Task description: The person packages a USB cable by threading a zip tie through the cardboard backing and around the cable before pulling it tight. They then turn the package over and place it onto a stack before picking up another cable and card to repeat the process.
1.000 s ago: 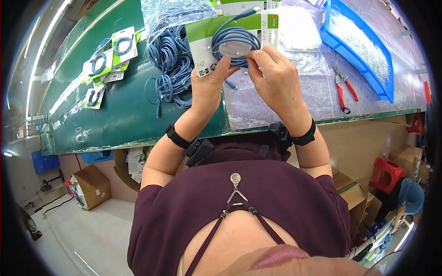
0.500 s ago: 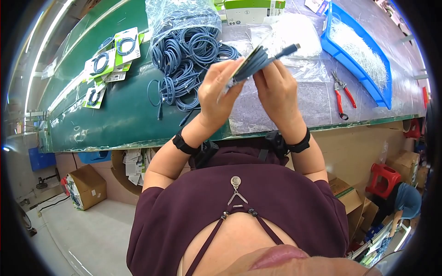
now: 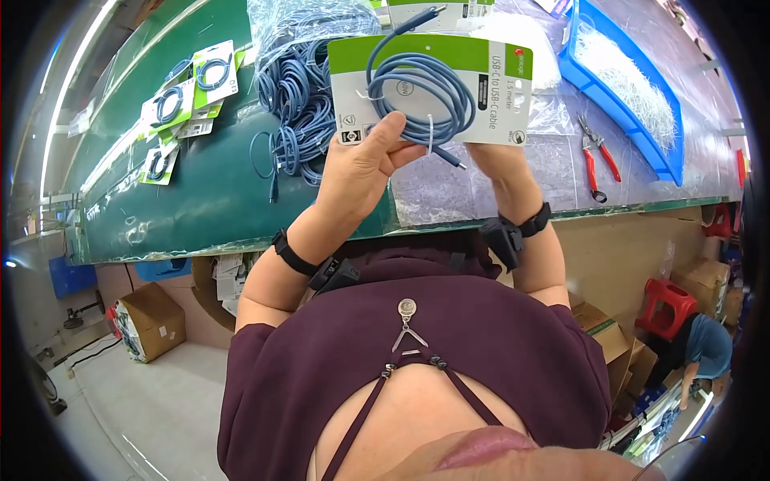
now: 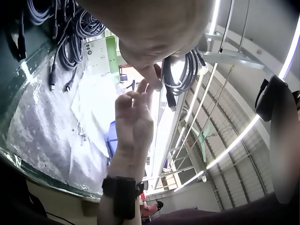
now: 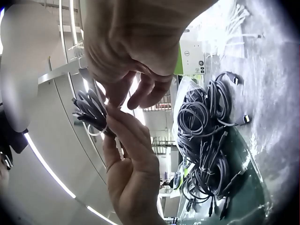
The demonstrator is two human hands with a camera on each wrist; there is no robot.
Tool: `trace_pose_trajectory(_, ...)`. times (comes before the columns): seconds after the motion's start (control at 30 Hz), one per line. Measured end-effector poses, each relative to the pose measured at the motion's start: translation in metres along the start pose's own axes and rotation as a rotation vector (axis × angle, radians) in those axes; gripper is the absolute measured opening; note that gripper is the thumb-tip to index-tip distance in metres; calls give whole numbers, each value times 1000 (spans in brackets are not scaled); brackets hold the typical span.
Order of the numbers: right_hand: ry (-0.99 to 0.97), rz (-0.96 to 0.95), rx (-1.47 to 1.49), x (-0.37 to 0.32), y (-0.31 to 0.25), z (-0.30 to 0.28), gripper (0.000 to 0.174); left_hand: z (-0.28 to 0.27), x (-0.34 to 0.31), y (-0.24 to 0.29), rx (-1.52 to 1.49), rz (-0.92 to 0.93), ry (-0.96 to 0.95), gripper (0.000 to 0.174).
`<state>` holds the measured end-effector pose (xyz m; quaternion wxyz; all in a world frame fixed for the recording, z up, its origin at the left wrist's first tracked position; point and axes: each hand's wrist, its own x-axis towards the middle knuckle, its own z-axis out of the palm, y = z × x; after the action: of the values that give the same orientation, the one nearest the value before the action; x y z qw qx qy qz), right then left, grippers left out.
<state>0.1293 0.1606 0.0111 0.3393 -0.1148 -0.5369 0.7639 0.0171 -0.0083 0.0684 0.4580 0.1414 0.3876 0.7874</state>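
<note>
A coiled blue cable lies against the front of a green-and-white card reading "USB-C to USB-C cable". White ties show at the coil's left and lower edges. My left hand grips the coil and card at the lower left, thumb on the cable. My right hand is behind the card's lower right, its fingers hidden there in the head view. The right wrist view shows the right hand with bent fingers beside the left hand and the coil; its contact with the card is unclear.
Many loose blue cables spill from a clear bag on the green table. Carded cables lie at the left. Red-handled cutters lie on the right, beside a blue tray of white ties.
The card was tipped edge-on half a second ago and now faces the head camera. My right hand has moved from the coil to behind the card.
</note>
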Motion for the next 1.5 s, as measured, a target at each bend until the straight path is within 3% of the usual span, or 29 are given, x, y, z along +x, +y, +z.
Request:
trace_pose_trajectory(0.07,-85,-188,-123,-3,10,15,33,0,0,-2,4,-11,-22,30)
trace_pose_trajectory(0.23,-56,-212,-530,-3,16,8,35,-3,1,-6,-12,-22,-54,31)
trace_pose_trajectory(0.33,5,-461,-840,-7,8,20,39,0,2,-4,-16,-8,-65,32)
trace_pose_trajectory(0.63,17,-607,-945,-16,17,17,37,1,3,1,-29,-41,-112,34)
trace_pose_trajectory(0.73,-42,-531,-1195,-16,18,7,37,0,4,-4,-29,-8,-85,34)
trace_pose_trajectory(1.17,-97,-610,-1083,-17,23,4,47,-4,3,-9,-96,4,-74,37)
trace_pose_trajectory(1.3,-45,-470,-768,-16,37,3,29,-8,1,-13,-107,-4,-70,37)
trace_pose_trajectory(1.4,-131,-500,-673,-19,32,-3,51,-13,1,-13,-93,-20,-74,37)
trace_pose_trajectory(1.5,-155,-524,-766,-20,35,-9,53,-13,2,-14,-100,-27,-89,37)
